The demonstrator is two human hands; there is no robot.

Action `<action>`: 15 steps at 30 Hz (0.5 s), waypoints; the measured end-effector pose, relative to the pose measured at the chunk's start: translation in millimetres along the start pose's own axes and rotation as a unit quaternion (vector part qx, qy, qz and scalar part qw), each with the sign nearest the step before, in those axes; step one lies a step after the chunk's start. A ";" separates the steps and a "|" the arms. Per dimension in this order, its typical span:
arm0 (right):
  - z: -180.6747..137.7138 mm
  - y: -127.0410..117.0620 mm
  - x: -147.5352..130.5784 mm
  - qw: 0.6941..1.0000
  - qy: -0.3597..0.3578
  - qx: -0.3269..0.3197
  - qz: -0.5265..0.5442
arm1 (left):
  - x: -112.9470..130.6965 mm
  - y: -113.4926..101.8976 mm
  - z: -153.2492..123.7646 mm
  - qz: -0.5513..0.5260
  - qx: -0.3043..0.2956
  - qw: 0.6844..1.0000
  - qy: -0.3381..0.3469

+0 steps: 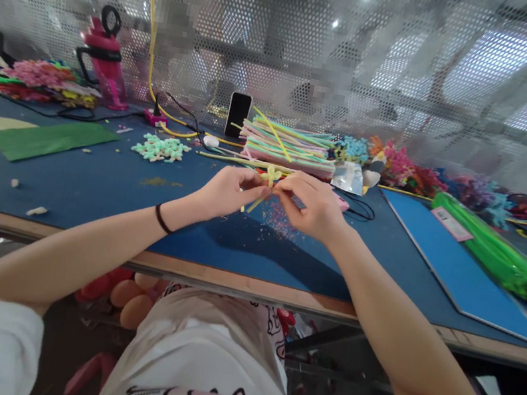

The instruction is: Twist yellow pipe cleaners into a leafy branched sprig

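Note:
Over the middle of the blue table, my left hand [234, 192] and my right hand [310, 204] meet with fingertips pinched on a small yellow pipe-cleaner flower [271, 174]. Its looped petals stick up between the hands, and a yellow stem end points down to the left. Just behind lies a stack of pastel pipe cleaners [287, 144]. Left of my left hand sits a heap of small mint-green twisted pieces [160, 148]. Colourful bits of fluff [284, 222] are scattered on the table below my hands.
A phone [238, 114] stands upright at the back. To its left are a pink bottle [106, 63] and green sheets [53, 139]. At right lie a blue board [454, 263] and a bag of green pipe cleaners [498, 247]. A perforated metal screen [290, 40] rises behind the table.

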State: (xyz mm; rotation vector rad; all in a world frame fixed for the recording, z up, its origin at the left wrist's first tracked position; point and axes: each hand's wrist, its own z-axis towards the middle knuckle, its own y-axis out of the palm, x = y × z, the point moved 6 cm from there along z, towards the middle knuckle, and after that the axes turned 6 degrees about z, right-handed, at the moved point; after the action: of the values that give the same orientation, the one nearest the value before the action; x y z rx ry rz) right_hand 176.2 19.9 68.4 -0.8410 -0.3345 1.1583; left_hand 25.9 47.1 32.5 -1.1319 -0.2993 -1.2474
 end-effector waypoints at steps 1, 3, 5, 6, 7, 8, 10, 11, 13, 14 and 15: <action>-0.1 0.4 -0.1 1.000 0.011 0.005 0.006 | 2.8 -1.8 -0.4 0.033 0.009 0.999 0.016; 0.1 0.9 -0.5 0.998 0.044 0.022 0.025 | 8.7 -5.9 -1.6 0.097 0.034 0.993 0.052; 0.3 1.2 1.1 0.992 0.102 0.049 0.063 | 14.0 -9.4 -3.1 0.151 0.062 0.982 0.091; 0.0 2.0 3.4 0.984 0.142 0.061 0.091 | 16.3 -10.5 -3.9 0.176 0.073 0.975 0.111; -0.6 3.9 6.7 0.972 0.186 0.069 0.126 | 18.3 -11.1 -4.7 0.200 0.080 0.968 0.130; -1.6 6.5 10.8 0.955 0.232 0.074 0.167 | 20.3 -11.3 -5.4 0.222 0.084 0.960 0.147; -4.9 15.3 20.7 0.901 0.327 0.070 0.275 | 24.3 -10.4 -6.8 0.261 0.080 0.945 0.178; -7.4 22.2 25.4 0.860 0.377 0.056 0.340 | 26.3 -9.5 -7.5 0.276 0.072 0.939 0.192; -13.1 38.4 30.1 0.757 0.460 0.006 0.464 | 28.8 -7.5 -8.1 0.295 0.048 0.931 0.208; -15.3 45.0 30.0 0.712 0.485 -0.019 0.508 | 28.7 -7.3 -7.7 0.298 0.041 0.931 0.208; -16.6 49.5 29.5 0.684 0.495 -0.038 0.535 | 27.3 -8.4 -6.5 0.294 0.043 0.934 0.200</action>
State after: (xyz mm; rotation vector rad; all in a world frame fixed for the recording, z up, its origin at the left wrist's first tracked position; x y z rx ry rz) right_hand 165.4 47.0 16.0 -1.6954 1.1978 1.5030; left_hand 26.2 26.6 53.5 -0.7812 0.2781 -0.8837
